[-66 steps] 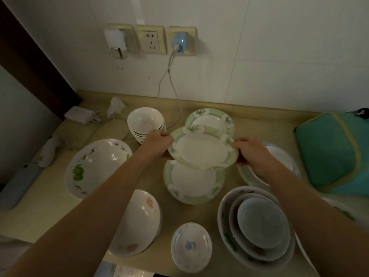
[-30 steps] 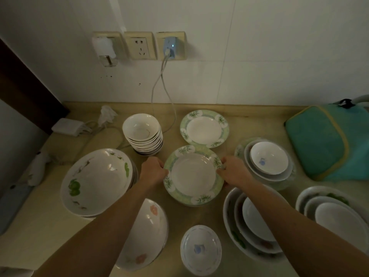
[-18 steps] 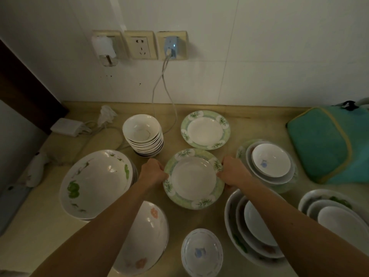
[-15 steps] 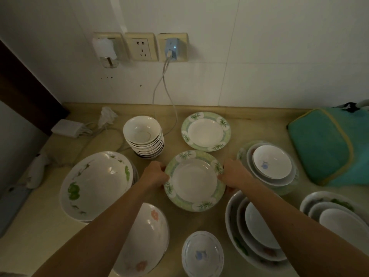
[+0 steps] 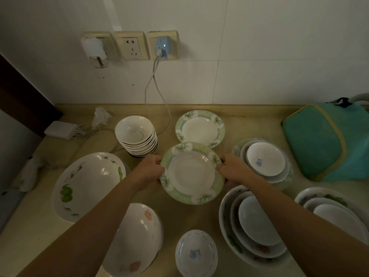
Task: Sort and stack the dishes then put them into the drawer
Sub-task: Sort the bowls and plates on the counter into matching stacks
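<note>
Lowered since earlier, green-rimmed plate (image 5: 192, 172) sat on its match, my left hand (image 5: 148, 170) and right hand (image 5: 231, 169) gripping opposite rims to square the stack.

Dishes spread over a beige counter (image 5: 259, 124)

On it: a stack of small bowls (image 5: 136, 134), a green-rimmed plate (image 5: 200, 128), a big bowl (image 5: 87, 184), nested bowls (image 5: 253, 224), a teal bag (image 5: 327, 140), and a white box (image 5: 60, 129), possibly a charger.
</note>
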### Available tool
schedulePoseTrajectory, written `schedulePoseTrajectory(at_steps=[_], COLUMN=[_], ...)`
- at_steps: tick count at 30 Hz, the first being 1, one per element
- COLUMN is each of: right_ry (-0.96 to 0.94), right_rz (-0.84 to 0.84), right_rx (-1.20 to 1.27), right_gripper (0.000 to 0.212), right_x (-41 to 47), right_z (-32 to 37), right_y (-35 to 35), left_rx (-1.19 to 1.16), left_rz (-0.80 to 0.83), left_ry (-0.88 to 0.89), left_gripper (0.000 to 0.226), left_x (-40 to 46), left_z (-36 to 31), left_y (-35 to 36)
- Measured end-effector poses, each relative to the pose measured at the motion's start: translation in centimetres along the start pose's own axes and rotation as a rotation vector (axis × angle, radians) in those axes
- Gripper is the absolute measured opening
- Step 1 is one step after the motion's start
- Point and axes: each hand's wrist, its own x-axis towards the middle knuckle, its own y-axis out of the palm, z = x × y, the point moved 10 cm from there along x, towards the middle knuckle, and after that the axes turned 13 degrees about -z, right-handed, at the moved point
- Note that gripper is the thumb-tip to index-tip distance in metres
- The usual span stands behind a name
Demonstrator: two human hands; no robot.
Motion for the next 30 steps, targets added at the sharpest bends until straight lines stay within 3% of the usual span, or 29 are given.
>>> schedulePoseTrajectory(at_steps=[4, 11, 17, 30], right_ry=[0.007, -0.048, -0.035, -0.109], right_rz=[-0.095, -0.351, -0.326, -0.238], right_rx=[0.200, 0.149, 0.133, 0.056], right_gripper=[0.022, 0.024, 0.024, 0.027], right_x=[1.1, 4.6, 9.2, 17.8], right_z=[1.1, 2.4, 1.2, 1.4], right_y=[-4.8, -12.6, -12.5, -8.6], left_rx=[-0.003, -0.183, -0.276, -0.101], left_rz=[-0.025, -0.128, -0.149, -0.402], left_ry=[0.099, 0.050, -0.088, -0.061], left_gripper=[0.028, 0.023, 0.032, 0.031], left_x=[0.4, 3.7, 6.7, 12.0], left_z=[-5.4, -9.8, -8.9, -7.8], left_y=[-1.3, -0.1, 3.2, 3.6])
